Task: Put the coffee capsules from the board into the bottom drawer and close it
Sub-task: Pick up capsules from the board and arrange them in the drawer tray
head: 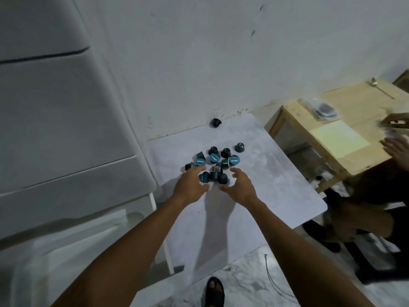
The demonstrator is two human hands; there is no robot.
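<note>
Scooping the near coffee capsules (213,176) wants the left hand (190,185) and right hand (240,187), now apart and loosely cupped, drawn together low along the board (276,187) so none roll away.

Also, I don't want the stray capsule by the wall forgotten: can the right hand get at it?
Probably yes. The stray capsule lies uncovered at the far edge of the board, apart from the pile. The right hand is at the pile's near side, so it must reach over or round it.
</note>
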